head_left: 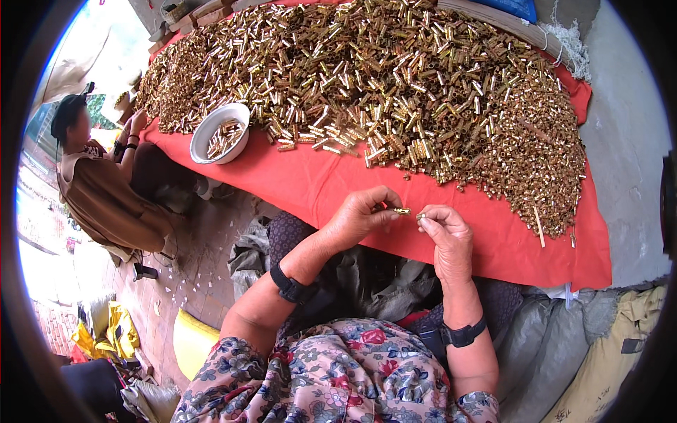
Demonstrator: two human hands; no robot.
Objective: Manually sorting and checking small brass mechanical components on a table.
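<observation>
My left hand [367, 215] pinches a small brass-coloured metal tube [401, 211] between thumb and fingertips, its end pointing right. Close beside it, my right hand [448, 233] grips a small brass-coloured ring-like piece [421, 217], partly hidden by the fingers. A narrow gap separates the two parts. Both hands are held over the near edge of a red cloth [303, 173]. Beyond them lies a broad heap of brass-coloured tubes [395, 77]. Smaller brass-coloured pieces [539, 166] are piled at its right end.
A white bowl [199, 141] with some tubes in it stands at the cloth's left. A thin pale stick [539, 225] lies by the right pile. Another person [106, 183] sits at the table's left end. Sacks [613, 345] lie at lower right, near a grey wall [624, 141].
</observation>
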